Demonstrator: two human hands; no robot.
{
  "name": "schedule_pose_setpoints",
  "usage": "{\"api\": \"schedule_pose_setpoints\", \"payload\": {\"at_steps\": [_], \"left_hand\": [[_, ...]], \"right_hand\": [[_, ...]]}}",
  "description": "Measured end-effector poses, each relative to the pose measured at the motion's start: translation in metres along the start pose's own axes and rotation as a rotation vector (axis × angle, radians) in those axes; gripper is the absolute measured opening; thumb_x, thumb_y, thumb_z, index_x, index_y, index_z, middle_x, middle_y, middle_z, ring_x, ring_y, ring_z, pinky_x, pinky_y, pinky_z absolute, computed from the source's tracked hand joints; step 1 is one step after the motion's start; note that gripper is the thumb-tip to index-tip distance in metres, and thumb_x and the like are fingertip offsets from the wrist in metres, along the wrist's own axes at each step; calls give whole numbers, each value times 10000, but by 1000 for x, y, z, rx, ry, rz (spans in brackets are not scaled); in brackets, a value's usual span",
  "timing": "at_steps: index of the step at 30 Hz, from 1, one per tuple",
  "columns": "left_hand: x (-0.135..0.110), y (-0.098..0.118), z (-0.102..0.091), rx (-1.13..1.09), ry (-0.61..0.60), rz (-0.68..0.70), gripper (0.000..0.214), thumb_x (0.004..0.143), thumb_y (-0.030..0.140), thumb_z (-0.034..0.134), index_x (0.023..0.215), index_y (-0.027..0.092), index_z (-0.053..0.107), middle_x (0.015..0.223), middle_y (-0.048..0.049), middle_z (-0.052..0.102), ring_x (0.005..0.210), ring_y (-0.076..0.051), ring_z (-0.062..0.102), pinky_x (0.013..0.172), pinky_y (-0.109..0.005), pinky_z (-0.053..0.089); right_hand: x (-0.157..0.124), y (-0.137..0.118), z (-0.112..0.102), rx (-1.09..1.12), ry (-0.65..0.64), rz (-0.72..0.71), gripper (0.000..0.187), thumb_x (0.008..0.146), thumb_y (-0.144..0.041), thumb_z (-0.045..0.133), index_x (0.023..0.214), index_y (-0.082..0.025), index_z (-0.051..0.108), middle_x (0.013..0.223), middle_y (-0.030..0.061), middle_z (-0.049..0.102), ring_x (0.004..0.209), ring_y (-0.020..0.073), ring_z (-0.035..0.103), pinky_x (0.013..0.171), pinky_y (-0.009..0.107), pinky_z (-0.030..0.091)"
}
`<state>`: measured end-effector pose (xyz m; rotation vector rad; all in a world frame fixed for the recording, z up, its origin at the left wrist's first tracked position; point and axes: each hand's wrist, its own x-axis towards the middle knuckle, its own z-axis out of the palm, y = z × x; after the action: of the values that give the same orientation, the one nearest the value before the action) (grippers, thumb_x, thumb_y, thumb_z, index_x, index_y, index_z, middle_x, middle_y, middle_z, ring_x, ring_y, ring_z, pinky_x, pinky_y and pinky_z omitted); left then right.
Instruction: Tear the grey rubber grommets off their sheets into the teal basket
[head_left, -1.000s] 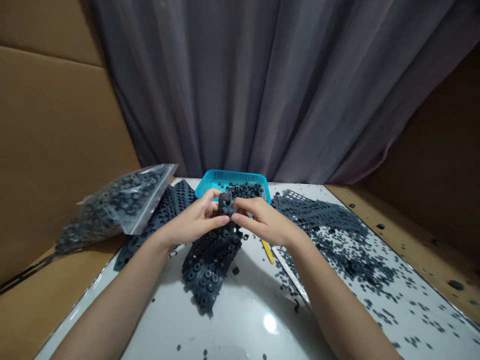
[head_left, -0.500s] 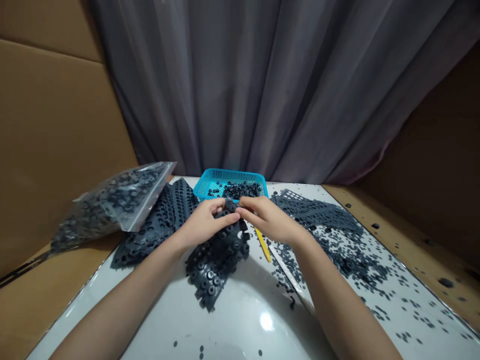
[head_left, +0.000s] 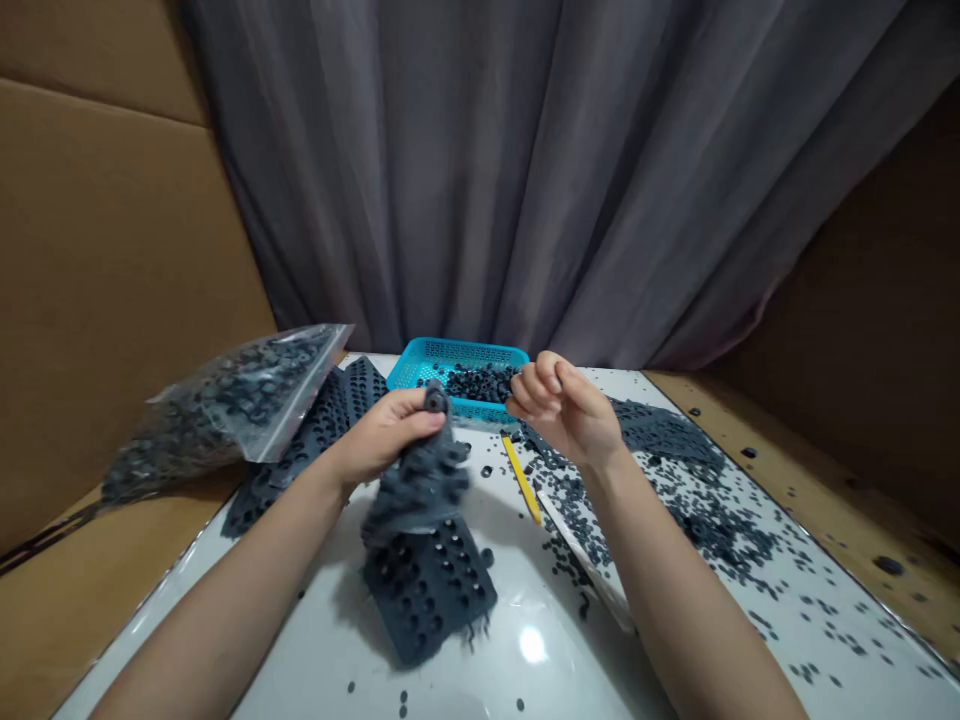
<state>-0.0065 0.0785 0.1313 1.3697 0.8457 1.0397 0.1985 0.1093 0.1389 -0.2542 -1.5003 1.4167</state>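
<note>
My left hand is closed on the top of a dark grey rubber sheet studded with small rings; the sheet hangs down, blurred, and its lower end lies on the white table. My right hand is raised beside the blue basket, fingers curled together; whether they hold a ring I cannot make out. The basket holds several loose dark rings.
A clear bag of rings leans at the left over more rubber sheets. A yellow stick lies mid-table. Emptied sheets and scraps cover the right side. A grey curtain hangs behind, with cardboard walls on both sides.
My hands have parted: the right one lifted away toward the basket, and the left one raised the sheet, which now hangs and swings.
</note>
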Motion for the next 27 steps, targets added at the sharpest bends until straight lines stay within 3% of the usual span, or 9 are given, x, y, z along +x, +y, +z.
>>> {"api": "schedule_pose_setpoints", "payload": {"at_steps": [4, 7, 11, 16, 20, 24, 26, 27], "left_hand": [[-1, 6, 13, 539, -51, 107, 234, 773, 365, 559, 747, 138, 606, 698, 10, 563, 678, -138, 499, 627, -238, 384], [-4, 6, 23, 749, 1, 186, 223, 788, 340, 526, 721, 138, 594, 688, 7, 554, 693, -148, 497, 610, -240, 367], [-10, 7, 25, 870, 3, 206, 212, 781, 311, 524, 646, 147, 522, 606, 31, 484, 609, -118, 451, 545, -224, 317], [-10, 10, 17, 853, -133, 195, 319, 772, 433, 553, 634, 152, 492, 594, 42, 435, 578, -103, 401, 528, -227, 279], [-4, 2, 11, 421, -209, 118, 373, 824, 456, 485, 611, 151, 481, 560, 42, 385, 526, -84, 340, 498, -218, 270], [3, -7, 6, -128, 28, 44, 382, 677, 510, 640, 643, 162, 487, 586, 36, 466, 518, -84, 415, 502, -208, 335], [6, -9, 1, -246, 148, 19, 368, 634, 482, 684, 666, 168, 496, 617, 37, 507, 544, -91, 458, 536, -213, 374], [9, -10, -1, -240, 173, 0, 345, 638, 459, 686, 676, 168, 506, 619, 40, 513, 550, -91, 463, 544, -213, 380]], "right_hand": [[-4, -13, 6, -587, -51, 18, 225, 864, -372, 492, 735, -189, 474, 605, -33, 408, 558, 98, 372, 539, 250, 299], [-7, -15, 20, -1037, -163, 38, 209, 869, -333, 500, 732, -178, 474, 633, -19, 462, 594, 106, 401, 555, 249, 292], [-8, -12, 26, -1254, -243, 64, 211, 876, -340, 491, 747, -176, 457, 673, -1, 506, 618, 117, 420, 557, 250, 280], [-8, -11, 23, -1148, -333, 54, 206, 901, -277, 420, 729, -171, 459, 648, -16, 466, 578, 98, 385, 553, 245, 272], [-6, 3, 25, -703, -278, 74, 234, 882, -305, 437, 687, -176, 444, 603, -33, 389, 559, 93, 339, 533, 237, 271], [0, 21, 18, -128, 5, 35, 294, 858, -389, 427, 640, -215, 334, 539, -67, 218, 474, 99, 239, 476, 240, 263], [5, 28, 4, -57, 140, -22, 309, 868, -424, 380, 647, -226, 294, 541, -67, 195, 459, 107, 232, 475, 247, 288], [7, 32, -6, -129, 179, -31, 305, 869, -442, 371, 661, -227, 309, 548, -61, 224, 469, 111, 262, 491, 252, 310]]}}
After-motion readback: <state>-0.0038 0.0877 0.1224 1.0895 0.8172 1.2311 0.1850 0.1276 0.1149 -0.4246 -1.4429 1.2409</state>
